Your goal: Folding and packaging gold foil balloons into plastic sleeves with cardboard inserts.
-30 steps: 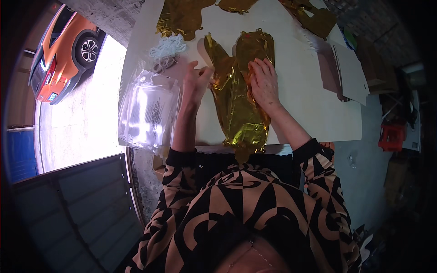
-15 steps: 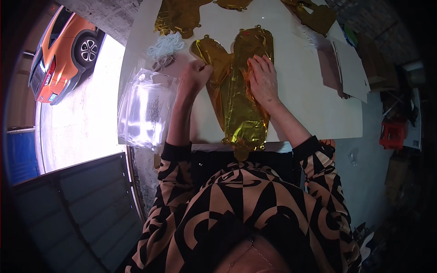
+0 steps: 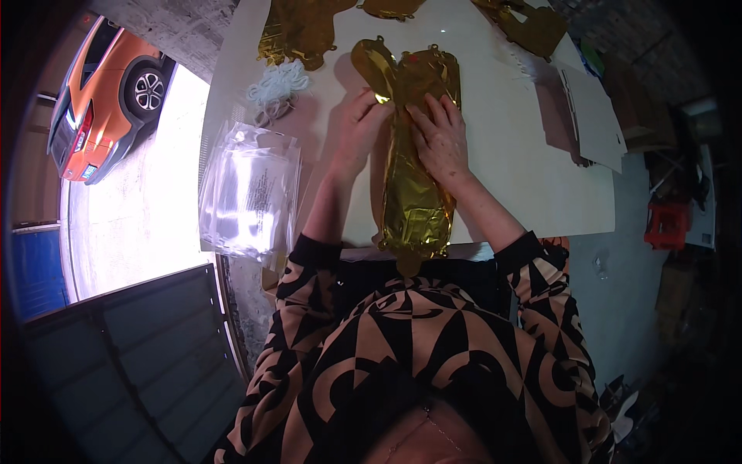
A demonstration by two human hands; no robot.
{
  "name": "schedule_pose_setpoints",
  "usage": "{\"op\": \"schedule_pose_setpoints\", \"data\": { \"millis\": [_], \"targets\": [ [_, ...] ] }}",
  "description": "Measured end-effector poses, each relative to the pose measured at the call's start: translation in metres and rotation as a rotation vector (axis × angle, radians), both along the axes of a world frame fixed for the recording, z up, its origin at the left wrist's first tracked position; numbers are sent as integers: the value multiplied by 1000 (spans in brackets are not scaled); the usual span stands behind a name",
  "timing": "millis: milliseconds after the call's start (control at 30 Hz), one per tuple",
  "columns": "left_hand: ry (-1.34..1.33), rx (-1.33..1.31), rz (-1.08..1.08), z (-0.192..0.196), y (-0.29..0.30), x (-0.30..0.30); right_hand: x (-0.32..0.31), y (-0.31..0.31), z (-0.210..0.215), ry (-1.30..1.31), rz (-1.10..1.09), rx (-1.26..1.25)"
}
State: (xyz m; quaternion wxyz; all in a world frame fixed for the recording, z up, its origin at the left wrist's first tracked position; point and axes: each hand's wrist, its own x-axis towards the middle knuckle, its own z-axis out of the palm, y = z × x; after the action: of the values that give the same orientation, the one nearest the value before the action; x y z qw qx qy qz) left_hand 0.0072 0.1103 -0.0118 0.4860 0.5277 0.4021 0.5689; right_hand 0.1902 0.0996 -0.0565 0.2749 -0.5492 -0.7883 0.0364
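Observation:
A flat gold foil balloon (image 3: pixel 418 205) lies lengthwise on the table in front of me, its lower end reaching over the near edge. Its left part is partly folded over, with a rounded flap standing out at the upper left. My left hand (image 3: pixel 361 131) is closed on the edge of that flap, fingertips pinched together. Across the balloon's upper middle rests my right hand (image 3: pixel 442 147), fingers stretched out and pressing the foil down; it grips nothing.
Clear plastic bags (image 3: pixel 251 189) lie stacked at the table's left, below a bundle of white string (image 3: pixel 276 89). More gold foil balloons (image 3: pixel 297 31) lie along the far side. A white cardboard piece (image 3: pixel 589 116) stands at the right. The pale tabletop (image 3: pixel 518 185) ends close to my body.
My left hand has moved right, bringing the balloon's left flap inward against the middle. My right hand stays on the foil, its fingers slightly more spread.

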Motion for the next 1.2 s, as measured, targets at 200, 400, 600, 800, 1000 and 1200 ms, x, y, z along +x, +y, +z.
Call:
{"op": "schedule_pose_setpoints", "data": {
  "millis": [200, 400, 600, 800, 1000, 1200],
  "targets": [
    [72, 16, -22, 2, -6, 44, 11, 7, 3, -67, 5, -27],
    [253, 102, 18, 0, -2, 67, 28, 22, 2, 254, 52, 3],
    [222, 51, -22, 4, -1, 79, 38, 19, 23, 623, -7, -223],
    [272, 3, -76, 9, 2, 82, 45, 23, 28, 1033, -24, -294],
    [350, -1, -90, 5, 3, 79, 43, 29, 37, 1177, -110, -433],
    [474, 43, -95, 4, 6, 76, 60, 57, 27, 841, -251, -318]
  ]
}}
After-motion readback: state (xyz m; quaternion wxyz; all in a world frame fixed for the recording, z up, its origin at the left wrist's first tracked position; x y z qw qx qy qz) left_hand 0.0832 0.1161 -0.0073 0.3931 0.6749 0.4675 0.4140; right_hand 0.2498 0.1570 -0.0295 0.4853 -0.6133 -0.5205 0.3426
